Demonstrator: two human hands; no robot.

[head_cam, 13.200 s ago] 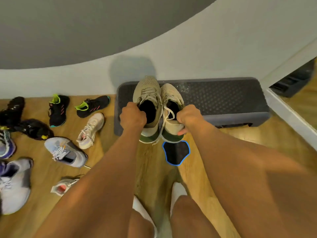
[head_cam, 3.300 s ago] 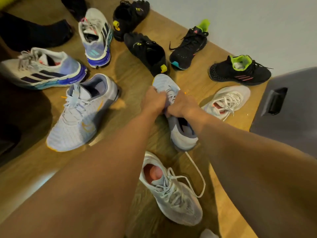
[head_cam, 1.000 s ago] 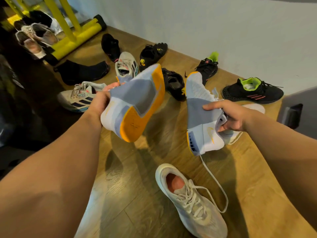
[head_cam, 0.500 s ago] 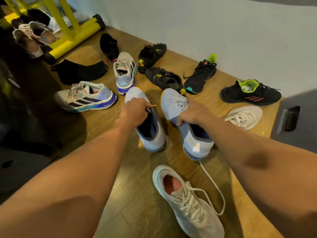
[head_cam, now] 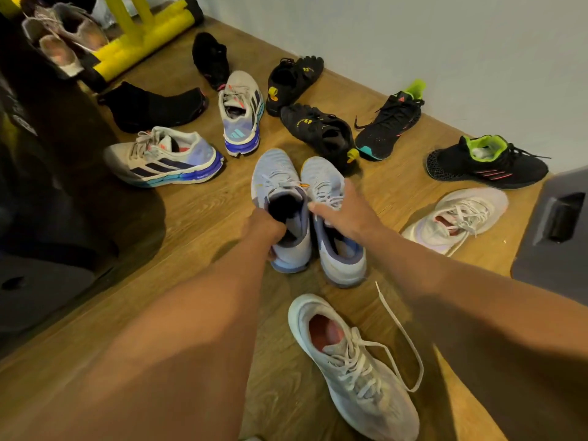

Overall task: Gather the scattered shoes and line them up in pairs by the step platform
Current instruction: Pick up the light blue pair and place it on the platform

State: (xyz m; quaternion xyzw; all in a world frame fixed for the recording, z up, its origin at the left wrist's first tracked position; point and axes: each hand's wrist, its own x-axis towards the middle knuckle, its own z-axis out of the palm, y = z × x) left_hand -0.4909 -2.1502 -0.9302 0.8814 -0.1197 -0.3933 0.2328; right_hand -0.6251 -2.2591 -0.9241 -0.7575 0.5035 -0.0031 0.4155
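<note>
Two light blue-grey sneakers stand side by side, toes away from me, at the middle of the wooden floor. My left hand [head_cam: 265,229] grips the heel opening of the left sneaker [head_cam: 280,198]. My right hand [head_cam: 345,214] lies over the tongue and collar of the right sneaker [head_cam: 331,246], fingers curled on it. The grey step platform [head_cam: 560,237] shows only its end, at the right edge.
Around the pair lie a white sneaker with a loose lace [head_cam: 359,367], its match [head_cam: 458,218], two black and green trainers [head_cam: 486,163], black toe shoes [head_cam: 321,132], striped blue-soled trainers [head_cam: 165,159] and black sock shoes [head_cam: 152,105]. A yellow frame [head_cam: 143,39] stands at the back left.
The two blue-grey sneakers, held up soles showing a second ago, are now down on the floor and pushed together side by side, both hands still on them.
</note>
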